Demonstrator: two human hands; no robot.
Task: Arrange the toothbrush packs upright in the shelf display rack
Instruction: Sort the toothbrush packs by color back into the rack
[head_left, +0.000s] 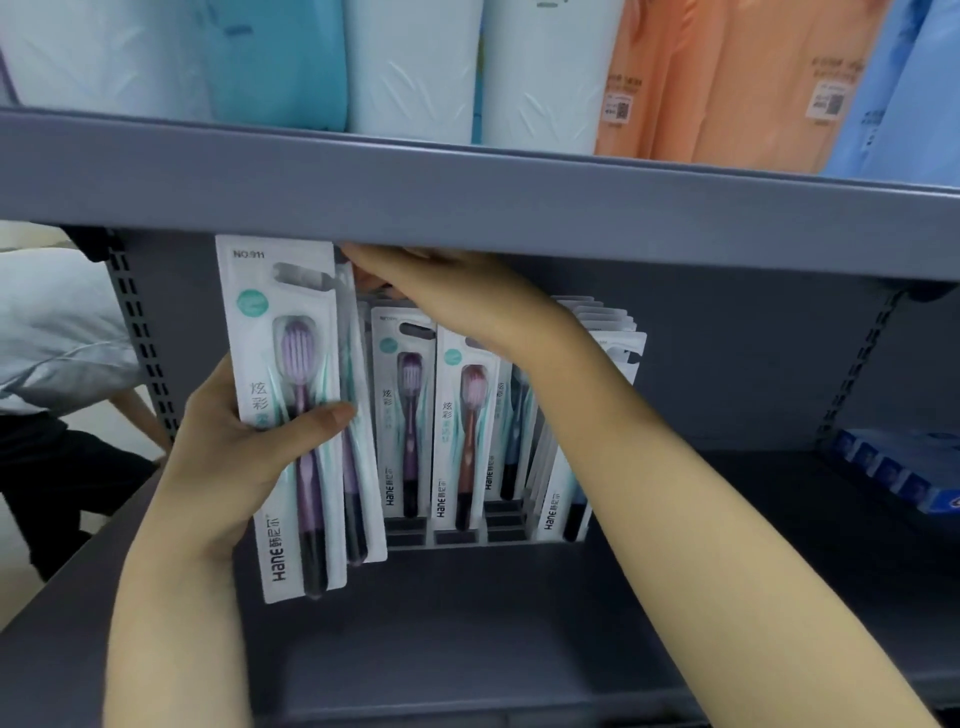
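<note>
Left hand (244, 441) gripping purple toothbrush packs (296, 415) just left of display rack (467, 535); right hand (441, 291) pinching pack tops under upper shelf edge (467, 202), tight headroom, open shelf floor in front of rack.

1 view: head-worn wide-angle camera, close, facing forward and slightly down into grey shelf (467, 649), beneath upper shelf (467, 192).

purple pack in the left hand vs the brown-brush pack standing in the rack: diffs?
The purple-brush pack is gripped by the left hand in front of the rack; the brown-brush pack stands in a slot of the display rack, untouched. The held pack tilts slightly; the racked one stands nearly straight. Brush colour differs: purple against reddish brown. Both are white Hane-branded packs, head end up.
</note>
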